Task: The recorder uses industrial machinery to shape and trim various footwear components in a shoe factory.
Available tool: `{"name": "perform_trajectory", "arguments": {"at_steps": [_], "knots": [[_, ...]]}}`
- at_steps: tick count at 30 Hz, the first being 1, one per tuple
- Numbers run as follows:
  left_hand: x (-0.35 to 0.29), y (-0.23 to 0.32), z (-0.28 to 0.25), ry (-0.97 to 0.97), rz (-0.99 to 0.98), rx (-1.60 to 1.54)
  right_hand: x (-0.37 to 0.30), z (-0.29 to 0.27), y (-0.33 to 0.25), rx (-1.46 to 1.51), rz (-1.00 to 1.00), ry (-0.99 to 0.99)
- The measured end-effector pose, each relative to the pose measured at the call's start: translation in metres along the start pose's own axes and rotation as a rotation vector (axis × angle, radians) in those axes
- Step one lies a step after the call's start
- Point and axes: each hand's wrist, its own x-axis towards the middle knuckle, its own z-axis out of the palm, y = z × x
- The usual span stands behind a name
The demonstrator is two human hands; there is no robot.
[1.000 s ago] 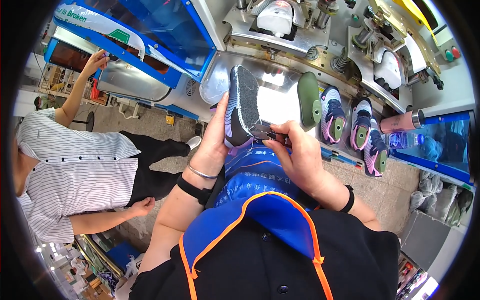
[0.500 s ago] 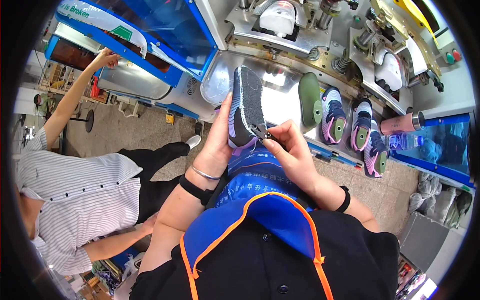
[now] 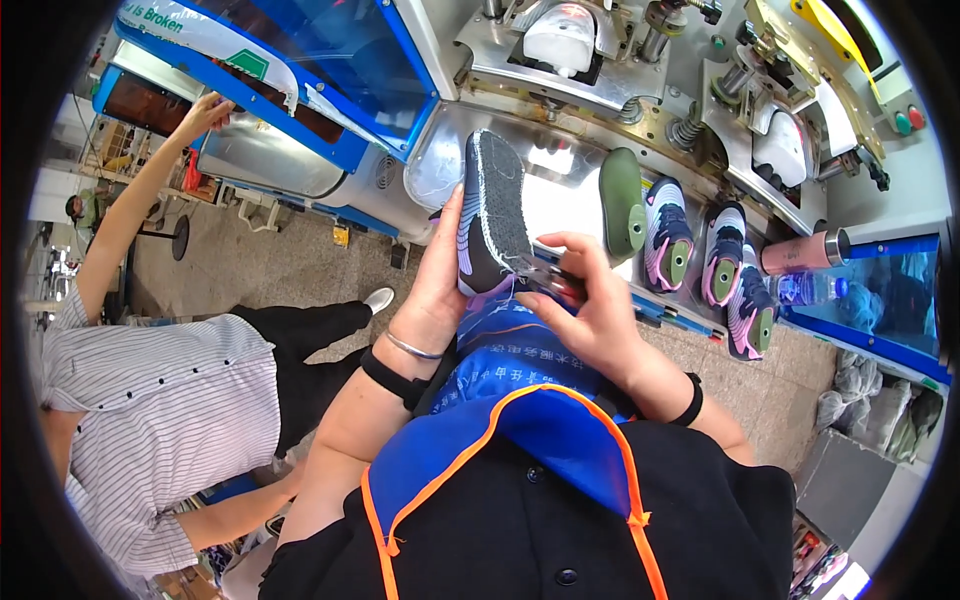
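In my left hand [image 3: 437, 272] is a shoe upper [image 3: 491, 200], its dark grey felt-like underside turned up and its sides navy, lavender and black. Pale stitching with loose threads runs round the edge of that underside. My right hand [image 3: 590, 305] grips small thread snips [image 3: 545, 272], somewhat blurred, close to the heel end of the upper. Thumb and forefinger lie on either side of the snips. A stray thread hangs between the heel and my right thumb.
A green shoe last [image 3: 622, 205] stands on the metal ledge, beside several navy-and-pink shoe uppers on lasts [image 3: 668, 235]. Behind is a machine with metal moulds [image 3: 557, 45]. A pink flask [image 3: 803, 250] and plastic bottle [image 3: 808, 288] are at right. A co-worker in a striped shirt [image 3: 170, 400] stands left.
My right hand has shifted slightly right, and the snips have drawn back from the heel edge and turned. The upper stays nearly still in my left hand. The co-worker has moved slightly.
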Motion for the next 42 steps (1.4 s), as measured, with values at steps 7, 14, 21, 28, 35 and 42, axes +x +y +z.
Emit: {"name": "perform_trajectory", "arguments": {"at_steps": [7,14,21,28,35,42], "knots": [[-0.001,0.001,0.000,-0.039,-0.024,-0.025,0.013,-0.008,-0.002,0.069,-0.075,0.006],[0.002,-0.006,-0.009,-0.089,-0.017,0.050,0.020,0.001,0.011,0.291,0.157,-0.089],[0.003,-0.010,-0.015,-0.076,-0.038,0.040,0.029,-0.012,0.020,0.056,-0.014,-0.332],[0.004,-0.001,-0.018,0.009,-0.016,0.021,0.044,-0.058,-0.019,0.674,0.401,-0.368],[0.012,0.005,-0.025,0.008,-0.030,0.019,0.046,-0.010,0.006,0.018,0.019,-0.298],[-0.009,0.004,-0.014,0.039,0.069,0.219,0.042,-0.002,0.016,-0.066,0.007,-0.400]]}}
